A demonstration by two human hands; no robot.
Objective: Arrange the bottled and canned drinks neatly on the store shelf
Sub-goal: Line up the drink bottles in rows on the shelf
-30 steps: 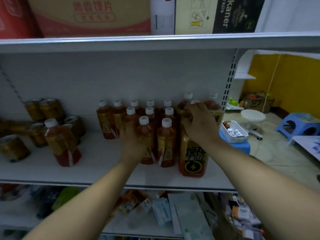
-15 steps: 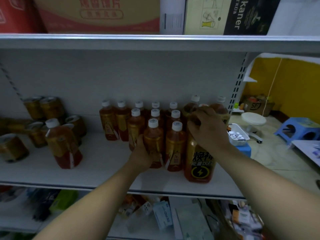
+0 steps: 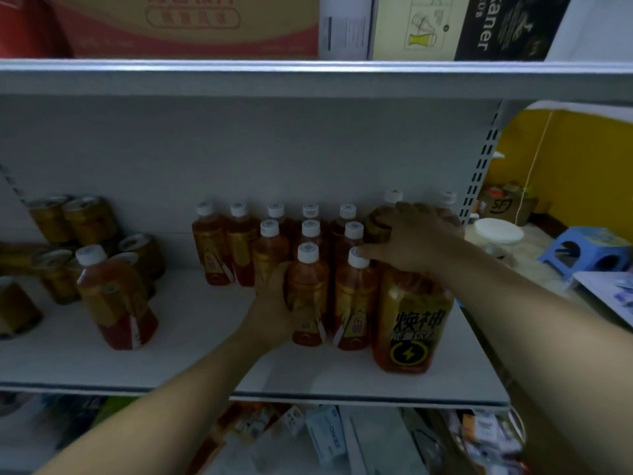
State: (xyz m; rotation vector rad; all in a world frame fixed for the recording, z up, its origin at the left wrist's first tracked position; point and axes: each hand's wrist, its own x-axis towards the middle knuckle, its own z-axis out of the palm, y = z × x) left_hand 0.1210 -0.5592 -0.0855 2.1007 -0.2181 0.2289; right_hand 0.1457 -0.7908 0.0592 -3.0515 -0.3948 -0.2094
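Several small amber tea bottles with white caps stand in rows on the white shelf [image 3: 205, 358]. My left hand [image 3: 274, 313] grips the front-left small bottle [image 3: 308, 296] of that group from its left side. My right hand [image 3: 414, 238] lies curled over the top of the large orange energy drink bottle [image 3: 409, 323] at the right end, thumb by the cap of the neighbouring small bottle [image 3: 354, 303]. One more tea bottle [image 3: 114, 299] stands alone to the left. Golden cans [image 3: 89, 221] are stacked at the far left.
An upper shelf [image 3: 308, 77] with cardboard boxes [image 3: 191, 25] hangs close overhead. The lower shelf holds mixed packets [image 3: 325, 437]. Past the shelf's right post lie a blue stool [image 3: 585, 252] and a white round container [image 3: 498, 231].
My left hand slid from behind the front bottles to the left side of the front-left bottle and now grips it. My right hand stays on the large bottle's top.
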